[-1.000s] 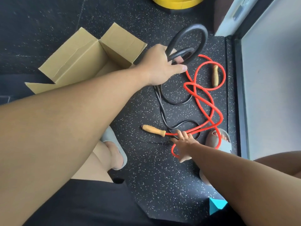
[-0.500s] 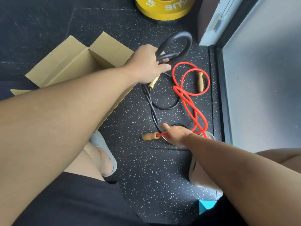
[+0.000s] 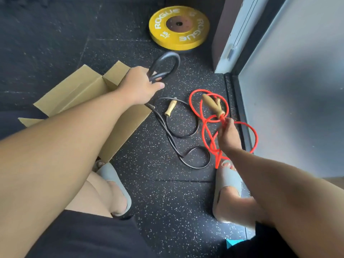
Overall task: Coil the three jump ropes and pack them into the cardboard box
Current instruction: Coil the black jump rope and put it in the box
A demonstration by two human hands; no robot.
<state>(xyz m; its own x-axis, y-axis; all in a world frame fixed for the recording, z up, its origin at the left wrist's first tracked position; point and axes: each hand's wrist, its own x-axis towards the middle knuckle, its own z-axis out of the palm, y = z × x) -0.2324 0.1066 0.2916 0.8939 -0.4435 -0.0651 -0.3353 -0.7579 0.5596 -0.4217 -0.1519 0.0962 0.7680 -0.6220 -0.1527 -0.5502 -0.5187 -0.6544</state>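
Observation:
My left hand (image 3: 139,86) is closed around looped coils of a black jump rope (image 3: 163,64), held up beside the open cardboard box (image 3: 78,92). The rest of that black rope (image 3: 178,135) trails in loose curves on the floor, with one wooden handle (image 3: 170,108) lying there. My right hand (image 3: 228,135) grips the red jump rope (image 3: 206,131) just below a wooden handle (image 3: 212,106) and holds it lifted, red loops dangling around the hand. A third rope is not visible.
A yellow weight plate (image 3: 178,27) lies flat on the speckled rubber floor behind the ropes. A glass door and its frame (image 3: 242,112) run along the right. My feet in grey slides (image 3: 229,185) stand close to the ropes.
My right hand closed on the red rope near its handle on the floor and raised it, dragging the red loops up. My left hand kept its grip on the black coils.

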